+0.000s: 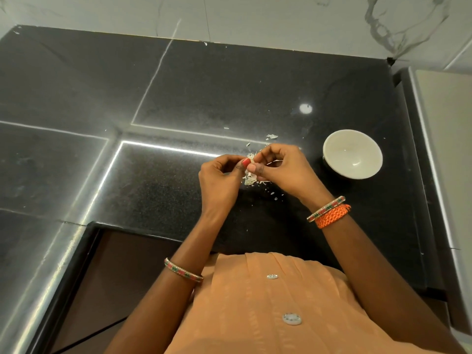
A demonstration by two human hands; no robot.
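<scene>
Nearest the camera was an orange fabric garment (255, 302) with two white round buttons (292, 318), well short of the round white ceramic bowl (342, 146). One beaded pink-and-green bangle (183, 270) sat on the left forearm. On the right wrist, near the bowl, were two bands: a matching beaded bangle (325, 208) and an orange braided cord (332, 216).

Farther out, the left hand (219, 180) and the right hand (283, 169) met above the black speckled stone table (178, 98), to the left of the bowl as the camera saw it. The right hand was the closer of the two to the bowl. Both had curled fingers, and each grip pinched the one small pale garlic clove (251, 167) between thumb and fingertips. The clove was held off the table between the two hands.

Below the hands, also left of the bowl, lay one loose heap of papery white peel scraps (249, 180). A few single flakes were scattered around it, too small to count.

The single bowl stood upright on the table. Beyond the bowl, a white marbled wall (255, 16) rose at the table's far edge.
</scene>
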